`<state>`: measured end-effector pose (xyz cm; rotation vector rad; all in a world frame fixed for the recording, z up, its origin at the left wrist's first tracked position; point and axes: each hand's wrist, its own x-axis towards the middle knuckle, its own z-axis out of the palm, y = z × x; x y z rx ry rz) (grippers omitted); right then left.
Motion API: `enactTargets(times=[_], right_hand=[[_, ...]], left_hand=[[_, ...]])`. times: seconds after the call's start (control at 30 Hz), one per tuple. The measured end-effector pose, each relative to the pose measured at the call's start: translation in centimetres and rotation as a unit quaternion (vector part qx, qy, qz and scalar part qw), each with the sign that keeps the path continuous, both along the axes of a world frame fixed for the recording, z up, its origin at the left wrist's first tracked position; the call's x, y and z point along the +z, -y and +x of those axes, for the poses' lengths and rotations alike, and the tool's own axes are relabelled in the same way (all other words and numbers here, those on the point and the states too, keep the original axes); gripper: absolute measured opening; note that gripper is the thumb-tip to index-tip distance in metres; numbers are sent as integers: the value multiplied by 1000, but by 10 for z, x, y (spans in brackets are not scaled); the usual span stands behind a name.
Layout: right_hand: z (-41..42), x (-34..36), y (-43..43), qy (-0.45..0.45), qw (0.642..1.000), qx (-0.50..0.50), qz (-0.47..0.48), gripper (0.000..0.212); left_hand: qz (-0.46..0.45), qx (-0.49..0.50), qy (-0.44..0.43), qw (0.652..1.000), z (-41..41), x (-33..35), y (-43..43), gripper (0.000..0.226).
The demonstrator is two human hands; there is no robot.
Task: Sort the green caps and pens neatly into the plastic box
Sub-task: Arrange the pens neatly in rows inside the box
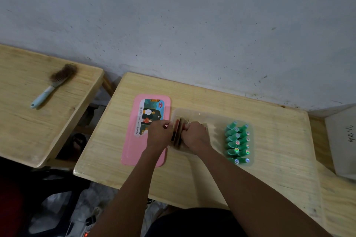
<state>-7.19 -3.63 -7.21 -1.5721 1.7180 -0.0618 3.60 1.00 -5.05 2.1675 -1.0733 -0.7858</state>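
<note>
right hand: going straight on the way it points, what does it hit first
The right hand points up-left, straight at the brown flat packs standing in the clear plastic box, which it seems to be gripping. Just beyond them is the left hand, though depth is unclear.

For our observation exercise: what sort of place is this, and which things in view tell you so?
Probably a plain home or small workshop corner: small wooden tables against a bare, scuffed wall, a brush on the left one, and a clear box of green caps.
</note>
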Motion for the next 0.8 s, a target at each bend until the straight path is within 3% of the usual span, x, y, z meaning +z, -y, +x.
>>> enactTargets(times=[0.27, 0.47, 0.8], right_hand=[[8, -7, -2, -24, 999, 26, -3, 29], [8, -10, 0, -53, 998, 21, -5, 22], [8, -18, 5, -8, 1000, 5, 15, 36]], left_hand=[[-1, -1, 0, 1000, -1, 0, 0, 23], [-6, 0, -4, 1000, -2, 3, -1, 22], [5, 1, -6, 1000, -1, 3, -1, 24]])
